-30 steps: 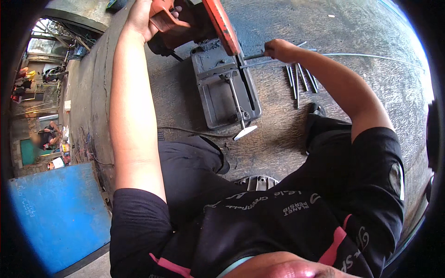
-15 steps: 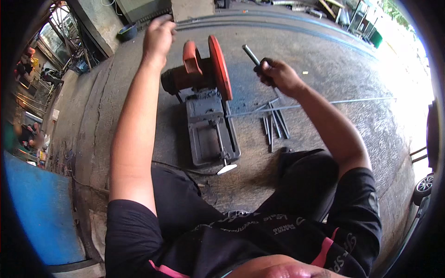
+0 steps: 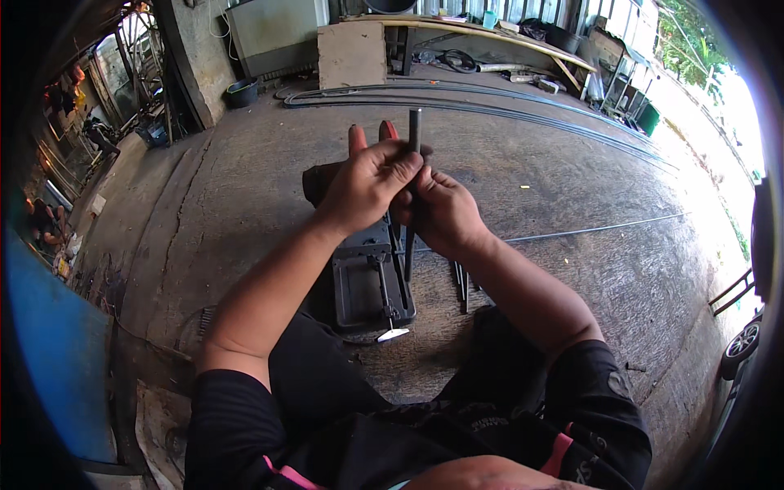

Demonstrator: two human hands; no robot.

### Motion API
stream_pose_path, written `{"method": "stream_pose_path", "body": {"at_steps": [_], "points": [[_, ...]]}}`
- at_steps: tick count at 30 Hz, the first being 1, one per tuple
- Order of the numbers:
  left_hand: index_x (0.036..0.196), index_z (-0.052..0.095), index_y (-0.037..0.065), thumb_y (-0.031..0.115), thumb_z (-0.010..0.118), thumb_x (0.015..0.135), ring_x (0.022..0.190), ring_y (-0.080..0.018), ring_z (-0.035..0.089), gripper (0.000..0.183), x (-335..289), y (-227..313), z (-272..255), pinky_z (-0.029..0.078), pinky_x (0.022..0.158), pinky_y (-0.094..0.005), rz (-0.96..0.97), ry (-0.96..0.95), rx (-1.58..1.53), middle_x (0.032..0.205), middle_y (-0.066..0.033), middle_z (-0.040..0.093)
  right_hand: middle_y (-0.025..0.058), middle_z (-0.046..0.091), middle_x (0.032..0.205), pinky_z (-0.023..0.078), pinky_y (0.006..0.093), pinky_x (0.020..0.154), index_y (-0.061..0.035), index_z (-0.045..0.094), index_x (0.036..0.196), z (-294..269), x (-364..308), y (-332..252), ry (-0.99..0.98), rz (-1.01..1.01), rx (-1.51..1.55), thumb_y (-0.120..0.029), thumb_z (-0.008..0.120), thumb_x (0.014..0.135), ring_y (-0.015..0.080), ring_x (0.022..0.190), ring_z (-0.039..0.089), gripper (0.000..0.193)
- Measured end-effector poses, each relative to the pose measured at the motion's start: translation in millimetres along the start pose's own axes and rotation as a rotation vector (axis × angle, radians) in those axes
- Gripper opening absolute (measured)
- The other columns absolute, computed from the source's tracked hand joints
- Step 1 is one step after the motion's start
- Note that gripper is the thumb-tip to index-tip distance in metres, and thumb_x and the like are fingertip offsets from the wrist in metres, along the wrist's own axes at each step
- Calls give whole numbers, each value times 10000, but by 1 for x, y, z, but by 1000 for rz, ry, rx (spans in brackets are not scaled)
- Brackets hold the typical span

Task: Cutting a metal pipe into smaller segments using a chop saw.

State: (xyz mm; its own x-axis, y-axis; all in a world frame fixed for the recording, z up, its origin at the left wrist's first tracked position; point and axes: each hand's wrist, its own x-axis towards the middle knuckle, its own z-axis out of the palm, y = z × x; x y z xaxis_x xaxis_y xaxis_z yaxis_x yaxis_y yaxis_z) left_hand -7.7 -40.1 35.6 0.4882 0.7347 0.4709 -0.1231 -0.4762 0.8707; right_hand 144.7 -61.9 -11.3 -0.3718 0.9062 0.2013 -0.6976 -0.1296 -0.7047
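Note:
Both hands come together around a short dark metal bar [image 3: 415, 126], held nearly upright. My left hand [image 3: 371, 184] closes on its upper part with the thumb against it. Just below and to the right, my right hand [image 3: 445, 208] is also closed around it. The bar's lower end points down over a chop saw with a grey base [image 3: 371, 302] and an orange-red guard [image 3: 388, 130]. My hands and forearms hide much of the saw. Several cut bar pieces [image 3: 462, 286] lie on the floor to its right, partly behind my right forearm.
A long thin metal rod [image 3: 596, 229] runs right from the saw. Long bent rods [image 3: 490, 91] lie across the far floor, before a wooden bench [image 3: 490, 37] and a leaning board [image 3: 351, 57]. A blue panel [image 3: 57, 343] stands at left, a car wheel [image 3: 741, 341] at right.
My left hand has come down and right from its raised place and closed on the bar. My right hand has moved left and lower, and the bar has turned nearly upright. The view has tilted up.

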Motion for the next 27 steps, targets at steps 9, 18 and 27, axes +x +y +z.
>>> {"method": "stream_pose_path", "body": {"at_steps": [9,18,27], "points": [[938,673,13,164,594,949,718,-55,551,171,-4,-18,-16,453,690,-212,71,141,377,792,12,636,100,629,979,484,358,830,4,540,1153,-11,-10,26,-4,159,-113,-487,390,996,201,885,602,537],[946,665,-10,103,540,962,812,-88,594,170,-1,-20,-12,472,794,-242,-127,186,201,843,-23,651,120,672,996,495,340,903,65,575,1124,-27,-19,28,-189,200,-700,-264,519,988,181,973,638,360],[1047,632,0,94,468,990,851,-97,606,197,3,-21,-11,489,833,-253,-113,119,-34,908,-25,637,48,650,915,500,321,833,24,600,1065,-28,-21,26,-144,110,-793,-202,628,926,120,867,602,267]]}}
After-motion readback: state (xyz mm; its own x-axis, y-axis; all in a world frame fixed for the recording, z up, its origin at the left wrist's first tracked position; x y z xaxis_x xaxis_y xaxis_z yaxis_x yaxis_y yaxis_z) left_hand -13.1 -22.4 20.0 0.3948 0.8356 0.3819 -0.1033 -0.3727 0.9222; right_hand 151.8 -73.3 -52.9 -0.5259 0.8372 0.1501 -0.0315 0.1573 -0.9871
